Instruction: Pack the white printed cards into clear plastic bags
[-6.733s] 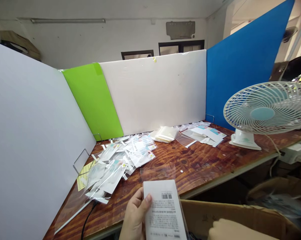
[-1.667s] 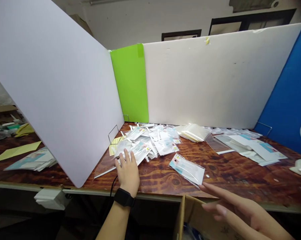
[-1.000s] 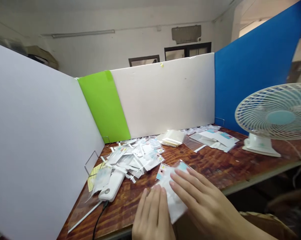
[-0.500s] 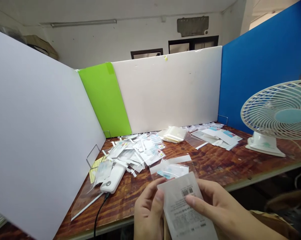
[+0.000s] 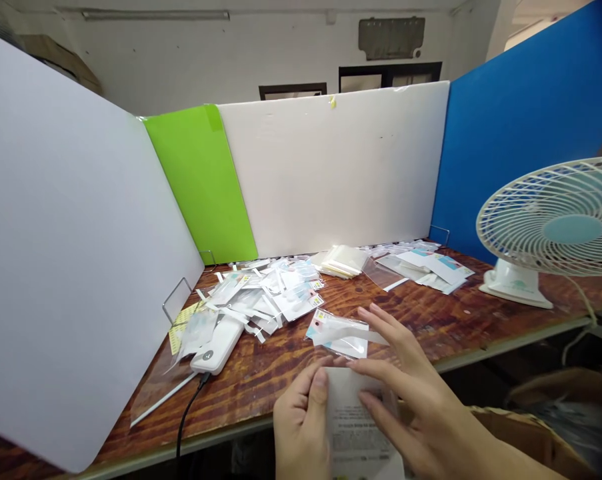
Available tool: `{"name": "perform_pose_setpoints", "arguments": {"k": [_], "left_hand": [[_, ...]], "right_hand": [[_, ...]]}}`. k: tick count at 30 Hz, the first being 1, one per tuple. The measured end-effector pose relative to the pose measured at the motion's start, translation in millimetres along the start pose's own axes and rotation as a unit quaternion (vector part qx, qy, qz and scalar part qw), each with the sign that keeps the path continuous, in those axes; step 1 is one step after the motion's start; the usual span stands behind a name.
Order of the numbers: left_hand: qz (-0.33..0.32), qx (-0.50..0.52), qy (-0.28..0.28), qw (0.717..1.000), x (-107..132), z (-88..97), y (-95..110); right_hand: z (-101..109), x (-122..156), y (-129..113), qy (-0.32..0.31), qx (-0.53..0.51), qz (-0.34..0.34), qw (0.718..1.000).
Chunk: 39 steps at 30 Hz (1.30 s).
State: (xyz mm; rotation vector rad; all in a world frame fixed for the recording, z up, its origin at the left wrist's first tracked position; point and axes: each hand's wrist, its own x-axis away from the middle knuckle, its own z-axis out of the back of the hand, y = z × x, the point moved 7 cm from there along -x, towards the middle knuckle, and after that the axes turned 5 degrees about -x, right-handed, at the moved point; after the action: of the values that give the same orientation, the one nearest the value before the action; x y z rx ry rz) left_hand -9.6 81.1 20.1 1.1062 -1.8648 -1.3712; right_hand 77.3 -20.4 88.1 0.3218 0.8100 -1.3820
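left hand (image 5: pixel 301 427): half closed, thumb on the card's left edge, pinching it from below.
right hand (image 5: pixel 413 380): fingers spread, lower ones on the card's right side; firm grip or light touch, cannot tell.
card (image 5: pixel 358 433): printed white card, bottom centre, between the hands.
bag (image 5: pixel 338 337): clear bag with white insert, on the table (image 5: pixel 241 393) just above the card, beside the right fingers.
rest: pile of bagged packs (image 5: pixel 265 300) left of centre; power bank (image 5: pixel 215 345) lower left, with black cable (image 5: pixel 188 407); fan (image 5: pixel 545 227) at right; cardboard box (image 5: pixel 531 427) lower right.
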Motion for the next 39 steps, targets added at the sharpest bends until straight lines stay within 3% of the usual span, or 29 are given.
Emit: {"name": "perform_pose_setpoints", "arguments": {"k": [7, 9, 12, 15, 21, 26, 31, 36, 39], "left_hand": [[0.011, -0.034, -0.019, 0.999, -5.0, 6.8, -3.8], [-0.024, -0.081, -0.021, 0.996, -4.5, 5.3, -0.8], [-0.094, -0.145, -0.044, 0.984, 1.3, -4.6, 4.1], [-0.15, -0.186, -0.043, 0.97, 10.0, -10.5, 3.3], [-0.201, -0.21, -0.059, 0.955, 19.3, -15.9, -7.2], [-0.261, -0.214, -0.095, 0.936, 24.0, -23.3, -2.8], [-0.295, -0.248, -0.089, 0.919, 29.6, -26.3, 4.1], [-0.27, -0.223, -0.068, 0.934, 32.5, -31.0, 16.7], [-0.239, -0.207, -0.074, 0.946, 32.4, -32.5, 16.9]], "right_hand": [[-12.4, -1.2, 4.7, -0.057, -0.004, -0.017, 0.998], [-9.7, -1.1, 1.5, -0.014, 0.03, 0.0, 0.999], [1.5, 3.1, -9.4, 0.102, 0.081, 0.044, 0.99], [10.3, 4.6, -20.0, 0.141, 0.087, 0.078, 0.983], [29.8, -3.0, -29.0, 0.134, 0.027, 0.105, 0.985], [30.2, -4.3, -29.7, 0.111, 0.02, 0.101, 0.988], [33.7, -5.8, -34.6, 0.089, 0.051, 0.114, 0.988], [31.0, -7.1, -36.7, 0.058, 0.06, 0.133, 0.988], [31.4, -7.3, -28.1, 0.069, 0.008, 0.087, 0.994]]}}
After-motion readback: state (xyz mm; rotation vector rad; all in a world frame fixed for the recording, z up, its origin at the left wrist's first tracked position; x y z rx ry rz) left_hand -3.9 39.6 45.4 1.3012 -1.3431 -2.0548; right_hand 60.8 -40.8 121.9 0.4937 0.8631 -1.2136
